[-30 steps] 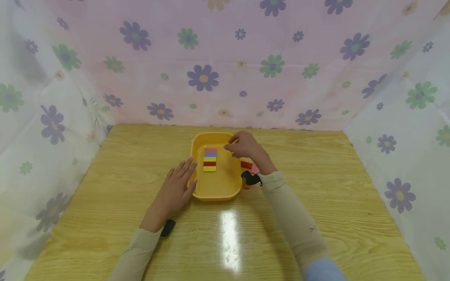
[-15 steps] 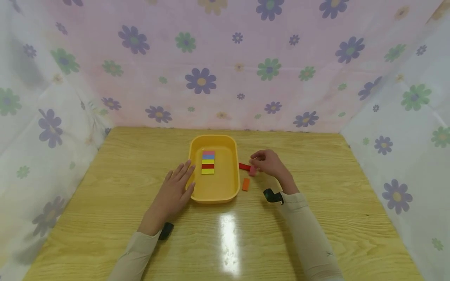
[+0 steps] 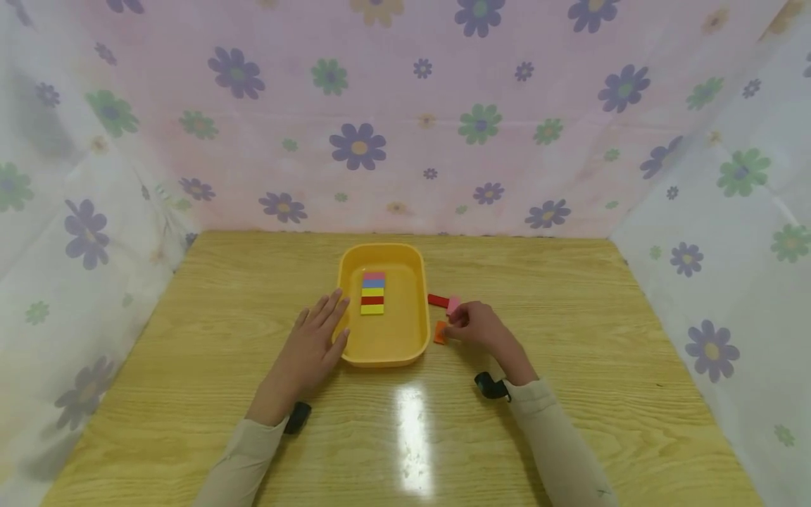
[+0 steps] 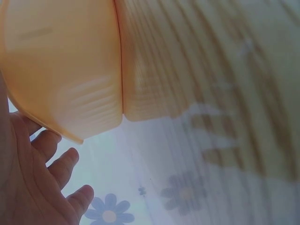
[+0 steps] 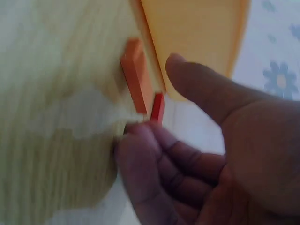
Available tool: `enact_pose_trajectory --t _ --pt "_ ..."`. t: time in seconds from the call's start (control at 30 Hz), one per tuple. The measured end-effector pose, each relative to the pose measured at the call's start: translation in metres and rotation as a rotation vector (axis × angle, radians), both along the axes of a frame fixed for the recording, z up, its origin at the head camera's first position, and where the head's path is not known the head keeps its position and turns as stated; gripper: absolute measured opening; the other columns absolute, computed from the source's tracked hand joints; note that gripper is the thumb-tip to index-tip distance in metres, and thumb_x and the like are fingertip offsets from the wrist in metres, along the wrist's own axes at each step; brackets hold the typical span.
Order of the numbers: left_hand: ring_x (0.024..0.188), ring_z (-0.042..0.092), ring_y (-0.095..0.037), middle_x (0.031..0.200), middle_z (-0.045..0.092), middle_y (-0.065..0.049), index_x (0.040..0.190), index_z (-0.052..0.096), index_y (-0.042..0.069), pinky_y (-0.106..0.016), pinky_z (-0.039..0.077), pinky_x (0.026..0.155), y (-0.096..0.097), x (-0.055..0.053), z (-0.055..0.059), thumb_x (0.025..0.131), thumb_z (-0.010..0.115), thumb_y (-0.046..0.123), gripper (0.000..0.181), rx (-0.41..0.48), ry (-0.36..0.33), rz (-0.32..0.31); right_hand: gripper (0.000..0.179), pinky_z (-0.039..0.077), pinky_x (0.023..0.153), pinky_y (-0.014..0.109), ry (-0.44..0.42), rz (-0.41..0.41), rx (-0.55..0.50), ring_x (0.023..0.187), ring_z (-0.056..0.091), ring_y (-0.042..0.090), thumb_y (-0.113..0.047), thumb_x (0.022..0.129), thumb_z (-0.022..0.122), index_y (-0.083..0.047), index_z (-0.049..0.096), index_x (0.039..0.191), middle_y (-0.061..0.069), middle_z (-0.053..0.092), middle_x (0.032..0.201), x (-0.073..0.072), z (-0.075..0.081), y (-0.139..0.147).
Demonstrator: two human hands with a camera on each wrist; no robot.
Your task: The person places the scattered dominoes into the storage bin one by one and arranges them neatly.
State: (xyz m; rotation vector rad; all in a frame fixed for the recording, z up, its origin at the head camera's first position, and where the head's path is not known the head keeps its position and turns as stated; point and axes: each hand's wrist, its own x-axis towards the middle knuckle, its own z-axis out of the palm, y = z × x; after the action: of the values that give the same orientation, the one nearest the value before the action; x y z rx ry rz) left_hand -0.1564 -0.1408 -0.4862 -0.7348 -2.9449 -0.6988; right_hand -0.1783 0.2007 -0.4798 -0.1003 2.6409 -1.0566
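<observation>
My right hand [image 3: 483, 329] is beside the yellow tray, thumb and fingers parted with nothing between them. Its thumb overlaps the small rectangular orange block [image 3: 439, 332] in the head view. In the right wrist view that orange block [image 5: 136, 77] lies on the table, just beyond the gap between thumb and curled fingers. My left hand [image 3: 308, 346] rests on the left rim of the yellow tray [image 3: 386, 358], fingers extended. A neat column of small blocks [image 3: 372, 293], pink, blue, yellow, red and yellow, lies inside the tray.
A red block [image 3: 438, 301] and a pink block [image 3: 453, 305] lie on the wooden table [image 3: 570, 317] right of the tray, close to the right hand. Flower-printed cloth [image 3: 405, 169] hangs around the table's back and sides.
From over the tray's far right side, my right hand has moved right past the pink block, then nearer to me beside the orange block. My left hand stays on the rim.
</observation>
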Motion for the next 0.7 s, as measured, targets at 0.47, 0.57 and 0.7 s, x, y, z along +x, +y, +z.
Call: enact_pose_trajectory --t 0.47,0.57,0.7 --pt "0.154 0.025 -0.037 0.169 0.023 -0.009 0.160 0.034 0.009 -0.065 0.018 0.121 0.001 0.001 -0.005 0.107 0.049 0.032 0.059 0.002 0.032 0.011 0.043 0.043 0.062 0.029 0.036 -0.153 0.143 0.073 0.053 0.021 -0.034 0.075 0.092 -0.006 0.061 0.087 0.005 0.058 0.080 0.015 -0.005 -0.026" --pt "0.153 0.027 -0.038 0.168 0.025 -0.009 0.159 0.036 0.008 -0.066 0.020 0.120 0.001 0.003 -0.004 0.107 0.050 0.030 0.058 0.009 0.050 0.010 0.039 0.044 0.064 0.029 0.042 -0.149 0.126 0.073 0.052 0.020 -0.029 0.076 0.091 -0.006 0.061 0.087 0.005 0.058 0.080 0.015 -0.006 -0.024" --pt "0.153 0.026 -0.038 0.168 0.025 -0.009 0.159 0.036 0.008 -0.066 0.020 0.120 0.001 0.003 -0.005 0.107 0.050 0.029 0.057 0.022 0.055 0.011 0.028 0.047 0.066 0.030 0.066 -0.117 0.106 0.073 0.052 0.019 -0.015 0.078 0.088 -0.005 0.063 0.084 0.004 0.058 0.079 0.015 -0.005 -0.019"
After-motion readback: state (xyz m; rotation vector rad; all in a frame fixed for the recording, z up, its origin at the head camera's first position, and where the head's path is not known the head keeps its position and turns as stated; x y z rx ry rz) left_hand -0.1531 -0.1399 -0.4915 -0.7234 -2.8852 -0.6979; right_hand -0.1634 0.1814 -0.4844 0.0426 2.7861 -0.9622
